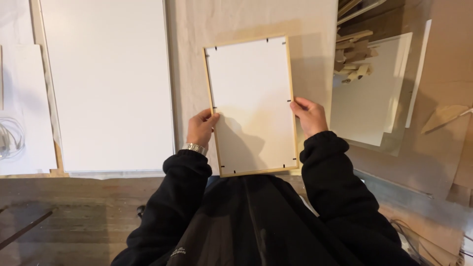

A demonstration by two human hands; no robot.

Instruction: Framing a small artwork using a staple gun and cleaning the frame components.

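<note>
Large white board (106, 83) on the cloth-covered table (192, 59), wood offcuts (352, 56), white sheets (364, 108) at right.

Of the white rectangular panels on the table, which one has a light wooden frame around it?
The small white panel in the thin wooden frame, held by the left hand and right hand. The large white board lies unframed.

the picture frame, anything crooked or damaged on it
No damage shows. The wooden frame is held by the left hand and right hand, slightly tilted against the big white board beside it. Its white backing sits flat inside the rim.
</note>
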